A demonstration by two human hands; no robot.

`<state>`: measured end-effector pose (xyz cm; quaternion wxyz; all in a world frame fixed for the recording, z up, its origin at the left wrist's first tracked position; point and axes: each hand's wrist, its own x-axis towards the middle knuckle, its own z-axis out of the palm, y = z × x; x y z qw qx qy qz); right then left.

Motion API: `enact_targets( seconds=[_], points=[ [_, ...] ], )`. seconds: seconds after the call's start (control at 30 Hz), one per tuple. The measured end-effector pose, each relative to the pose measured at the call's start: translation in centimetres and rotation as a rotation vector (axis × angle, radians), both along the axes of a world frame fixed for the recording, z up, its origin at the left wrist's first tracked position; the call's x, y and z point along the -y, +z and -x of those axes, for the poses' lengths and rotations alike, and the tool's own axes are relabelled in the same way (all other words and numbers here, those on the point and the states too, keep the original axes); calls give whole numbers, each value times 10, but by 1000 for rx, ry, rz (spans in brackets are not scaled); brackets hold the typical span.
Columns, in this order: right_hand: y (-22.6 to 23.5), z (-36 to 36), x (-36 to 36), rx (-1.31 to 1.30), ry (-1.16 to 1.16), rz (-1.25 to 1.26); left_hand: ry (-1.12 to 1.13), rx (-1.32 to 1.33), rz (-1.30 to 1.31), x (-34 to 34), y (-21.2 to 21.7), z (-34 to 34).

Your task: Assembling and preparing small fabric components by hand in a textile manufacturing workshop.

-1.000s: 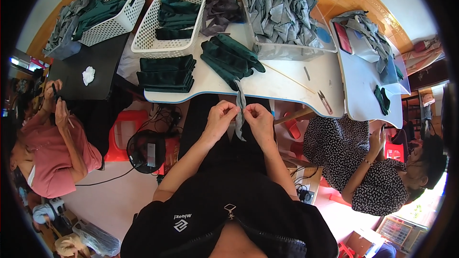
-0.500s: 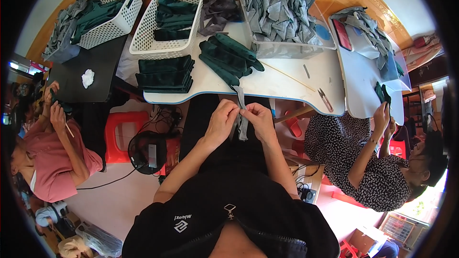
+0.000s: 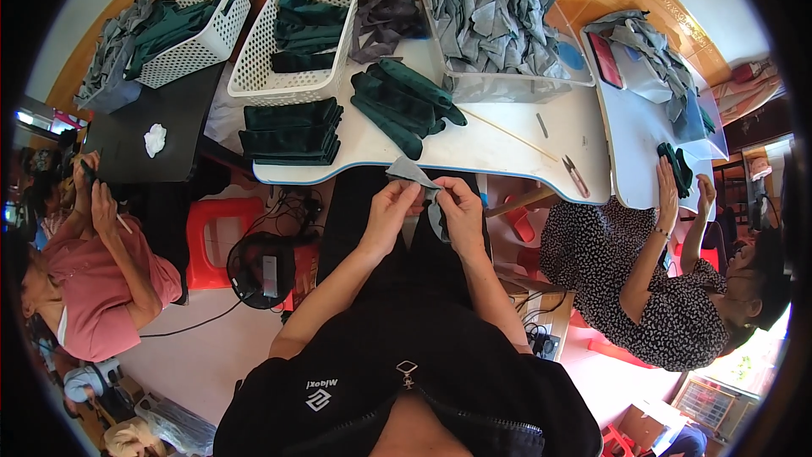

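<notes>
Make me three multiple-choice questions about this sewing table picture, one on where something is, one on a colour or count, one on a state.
1. Where are the small snips?
A. on the white table, right of the person's hands
B. in a basket
C. on the floor

2. How many white baskets stand at the table's far left?
A. one
B. two
C. four

3. What are the person's hands doing?
A. resting flat on the table
B. both pinching one grey cloth piece
C. holding a phone

Answers:
1 A, the snips lie near the table's front edge.
2 B, one basket holds grey and green cloth, the other basket folded green cloth.
3 B, left hand and right hand both grip the grey piece.
</notes>
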<state>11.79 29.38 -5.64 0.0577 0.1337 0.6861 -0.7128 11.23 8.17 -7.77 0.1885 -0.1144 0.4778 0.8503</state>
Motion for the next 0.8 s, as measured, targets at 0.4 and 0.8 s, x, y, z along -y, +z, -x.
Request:
enact_targets(
  seconds=[0.4, 0.8],
  points=[
    [-18, -9, 16, -16, 62, -51, -60, 297, -247, 7, -9, 5],
    [-15, -5, 23, -102, 95, 143, -117, 366, -358, 19, 7, 8]
  ],
)
